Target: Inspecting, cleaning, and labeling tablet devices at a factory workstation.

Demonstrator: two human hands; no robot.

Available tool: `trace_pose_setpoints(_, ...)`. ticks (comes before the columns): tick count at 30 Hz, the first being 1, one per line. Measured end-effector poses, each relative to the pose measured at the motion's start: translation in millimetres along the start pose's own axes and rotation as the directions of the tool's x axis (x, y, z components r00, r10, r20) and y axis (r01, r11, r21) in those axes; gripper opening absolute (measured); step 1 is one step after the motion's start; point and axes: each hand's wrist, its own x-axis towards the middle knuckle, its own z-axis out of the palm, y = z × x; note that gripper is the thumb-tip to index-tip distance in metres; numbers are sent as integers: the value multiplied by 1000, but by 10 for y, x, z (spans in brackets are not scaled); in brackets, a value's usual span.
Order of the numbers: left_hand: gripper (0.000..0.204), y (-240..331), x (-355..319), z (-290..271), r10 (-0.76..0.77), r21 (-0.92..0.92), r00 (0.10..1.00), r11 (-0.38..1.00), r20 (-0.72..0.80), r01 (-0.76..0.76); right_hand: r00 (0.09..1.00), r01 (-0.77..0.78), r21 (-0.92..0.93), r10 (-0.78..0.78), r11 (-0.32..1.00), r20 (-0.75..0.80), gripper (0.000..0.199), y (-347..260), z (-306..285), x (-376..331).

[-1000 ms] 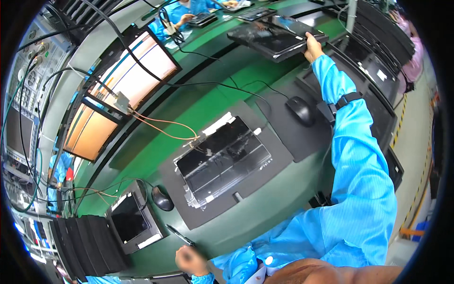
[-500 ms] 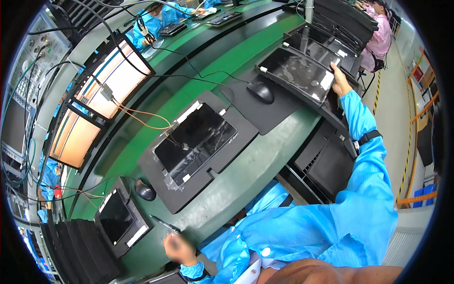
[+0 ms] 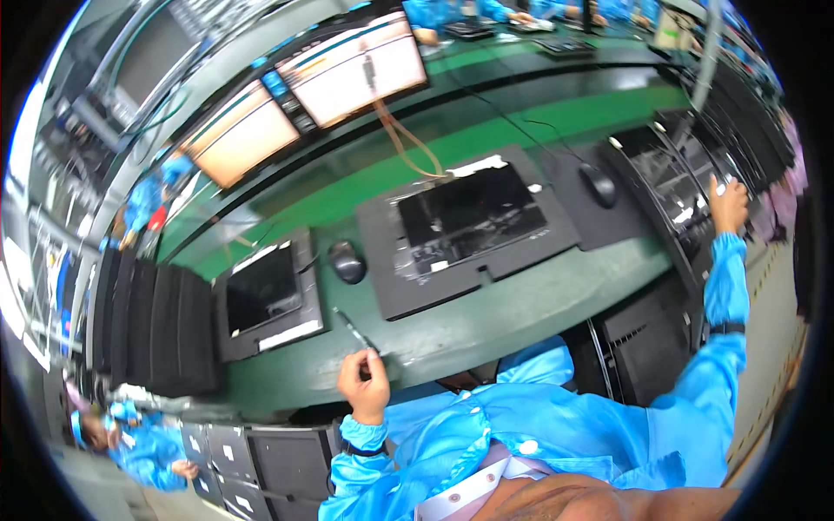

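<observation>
In front of me, to the left, my left hand (image 3: 365,386) is closed, its fingertips around the end of a dark pen (image 3: 354,330) that points away over the green bench. Far to the right, my right hand (image 3: 728,207) is closed on the right edge of a glossy dark display panel (image 3: 714,161), with the thumb on top; its fingers underneath are hidden. Another film-covered panel (image 3: 647,161) lies beside it in the black tray stack. At the centre a black display panel (image 3: 473,213) rests on a dark grey foam pad (image 3: 391,291).
A smaller panel (image 3: 263,288) lies on a pad at the left, beside stacked black foam boards (image 3: 165,321). Two mice, one black mouse (image 3: 347,262) and one other mouse (image 3: 598,185), flank the central pad. Lit monitors (image 3: 356,74) and cables stand behind. Co-workers sit around.
My view has swung left, so the bench appears further right. My right hand stays at the panel's edge, and the panel looks narrower and tilted. The left hand keeps the pen.
</observation>
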Motion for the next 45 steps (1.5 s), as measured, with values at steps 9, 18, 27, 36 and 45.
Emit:
trace_pose_setpoints(9,58,-1,122,19,121,156,991,979,61,-129,470,726,685,-680,-66,-563,21,-1554,-1945,-2014)
trace_pose_setpoints(18,82,68,177,53,65,315,964,938,256,-147,821,415,909,-418,-32,-389,5,-1957,-1651,-2441)
trace_pose_setpoints(27,76,32,244,72,104,304,972,938,208,-166,611,649,756,-650,85,-451,27,-2290,-1494,-1919)
trace_pose_setpoints(36,76,272,231,77,179,298,921,910,347,-289,303,511,849,-896,-134,-324,27,-2574,-1395,-1614)
trace_pose_setpoints(45,68,1169,992,923,334,160,644,795,688,-584,301,685,692,-776,-227,-553,30,-2663,-1142,-1600)
